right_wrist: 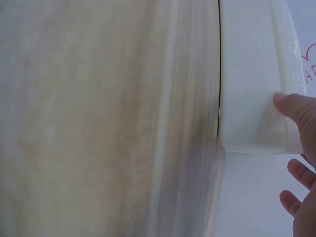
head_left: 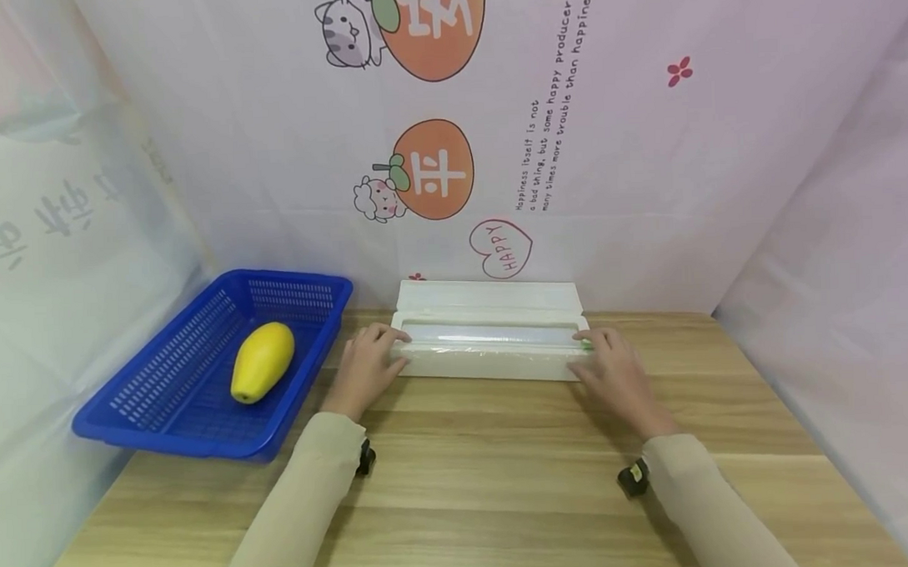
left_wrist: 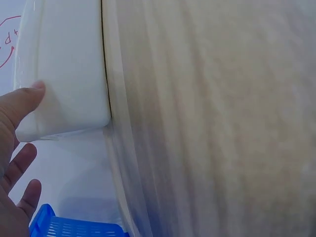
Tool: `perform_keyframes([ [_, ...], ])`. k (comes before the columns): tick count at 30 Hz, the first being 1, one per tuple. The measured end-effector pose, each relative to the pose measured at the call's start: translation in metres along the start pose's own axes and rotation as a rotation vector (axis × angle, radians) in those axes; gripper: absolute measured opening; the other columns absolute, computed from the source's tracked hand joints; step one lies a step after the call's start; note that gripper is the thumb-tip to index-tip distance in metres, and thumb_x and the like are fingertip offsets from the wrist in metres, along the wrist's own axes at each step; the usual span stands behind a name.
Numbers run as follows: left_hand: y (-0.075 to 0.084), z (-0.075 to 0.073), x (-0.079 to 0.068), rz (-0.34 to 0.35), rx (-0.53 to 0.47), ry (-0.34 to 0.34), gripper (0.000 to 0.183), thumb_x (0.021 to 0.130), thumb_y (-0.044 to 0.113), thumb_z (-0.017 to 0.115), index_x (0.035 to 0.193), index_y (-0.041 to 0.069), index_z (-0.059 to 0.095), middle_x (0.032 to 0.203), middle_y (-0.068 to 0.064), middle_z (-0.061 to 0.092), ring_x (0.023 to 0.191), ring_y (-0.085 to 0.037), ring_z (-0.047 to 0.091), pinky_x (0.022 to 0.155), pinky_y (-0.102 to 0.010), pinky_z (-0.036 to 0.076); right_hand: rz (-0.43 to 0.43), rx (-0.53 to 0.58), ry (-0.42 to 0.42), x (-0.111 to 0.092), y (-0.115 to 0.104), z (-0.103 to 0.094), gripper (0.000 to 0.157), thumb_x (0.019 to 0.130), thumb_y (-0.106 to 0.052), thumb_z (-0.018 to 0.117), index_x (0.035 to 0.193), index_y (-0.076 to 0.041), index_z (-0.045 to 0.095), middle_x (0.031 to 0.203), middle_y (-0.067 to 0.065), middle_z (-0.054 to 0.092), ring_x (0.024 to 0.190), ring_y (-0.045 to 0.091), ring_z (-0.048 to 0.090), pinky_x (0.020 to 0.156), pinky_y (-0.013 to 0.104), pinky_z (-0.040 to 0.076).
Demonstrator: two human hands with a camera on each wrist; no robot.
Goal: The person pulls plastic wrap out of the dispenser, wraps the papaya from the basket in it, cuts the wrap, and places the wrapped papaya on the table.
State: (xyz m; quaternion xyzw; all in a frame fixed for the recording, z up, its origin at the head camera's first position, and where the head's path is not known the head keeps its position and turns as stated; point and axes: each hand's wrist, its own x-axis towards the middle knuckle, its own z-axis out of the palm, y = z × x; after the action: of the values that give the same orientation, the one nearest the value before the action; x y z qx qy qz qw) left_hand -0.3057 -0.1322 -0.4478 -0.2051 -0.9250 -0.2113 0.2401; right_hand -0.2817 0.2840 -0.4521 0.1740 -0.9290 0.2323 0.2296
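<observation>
A white box (head_left: 487, 364) sat at the back of the bench (head_left: 468, 483), its lid (head_left: 489, 297) raised behind it and a pale roll (head_left: 493, 334) lying lengthwise inside. The left hand (head_left: 362, 366) held the box's left end and the right hand (head_left: 617, 374) its right end, each grip narrowed on the box with the thumb against its front face (some other fingers stood off the ends). Left of them, a blue basket (head_left: 167, 444) held a yellow fruit (head_left: 263, 361).

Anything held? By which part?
Long white rectangular box, lid raised: left hand grips its left end, right hand its right end, thumbs on the front.
</observation>
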Motion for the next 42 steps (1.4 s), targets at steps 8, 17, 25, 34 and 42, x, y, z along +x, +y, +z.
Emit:
perform_keyframes([
  [8,-0.002,-0.001,-0.001,-0.013,0.006,-0.024,0.027,0.093,0.034,0.074,0.116,0.021,0.070,0.118,-0.004,0.063,0.109,-0.026,0.058,0.081,-0.042,0.046,-0.023,0.016,-0.001,0.001,0.004,0.001,0.049,0.094,-0.026,0.073,0.136,-0.007,0.056,0.133,0.021,0.051,0.122,0.041,0.047,0.103,0.065,0.033],
  [17,-0.005,-0.001,0.002,0.004,-0.019,-0.007,0.026,0.098,0.036,0.067,0.121,0.025,0.072,0.120,-0.001,0.064,0.110,-0.024,0.057,0.081,-0.040,0.046,-0.043,0.033,0.026,0.001,0.001,-0.004,0.036,0.098,-0.022,0.067,0.130,-0.007,0.059,0.131,0.019,0.054,0.120,0.040,0.050,0.100,0.067,0.035],
  [25,-0.002,-0.004,0.005,0.022,-0.053,0.029,0.024,0.100,0.031,0.064,0.121,0.024,0.073,0.119,-0.002,0.067,0.113,-0.026,0.057,0.085,-0.045,0.047,-0.058,0.058,0.051,0.003,-0.001,-0.005,0.026,0.100,-0.019,0.064,0.124,-0.011,0.064,0.131,0.017,0.059,0.122,0.038,0.050,0.098,0.066,0.036],
  [34,-0.004,-0.006,0.010,0.003,-0.199,0.030,0.021,0.102,0.026,0.061,0.117,0.018,0.075,0.119,-0.003,0.069,0.115,-0.027,0.057,0.095,-0.050,0.045,-0.072,0.141,0.098,0.007,-0.002,-0.007,0.016,0.100,-0.013,0.063,0.112,-0.006,0.071,0.119,0.016,0.069,0.117,0.040,0.056,0.098,0.065,0.038],
  [42,-0.010,0.001,0.011,0.011,-0.369,0.061,0.022,0.103,0.019,0.059,0.115,0.010,0.075,0.118,-0.008,0.071,0.116,-0.029,0.062,0.104,-0.049,0.044,-0.020,0.217,0.063,0.010,0.000,-0.007,0.020,0.103,-0.015,0.059,0.113,-0.002,0.070,0.120,0.019,0.068,0.119,0.041,0.055,0.101,0.062,0.041],
])
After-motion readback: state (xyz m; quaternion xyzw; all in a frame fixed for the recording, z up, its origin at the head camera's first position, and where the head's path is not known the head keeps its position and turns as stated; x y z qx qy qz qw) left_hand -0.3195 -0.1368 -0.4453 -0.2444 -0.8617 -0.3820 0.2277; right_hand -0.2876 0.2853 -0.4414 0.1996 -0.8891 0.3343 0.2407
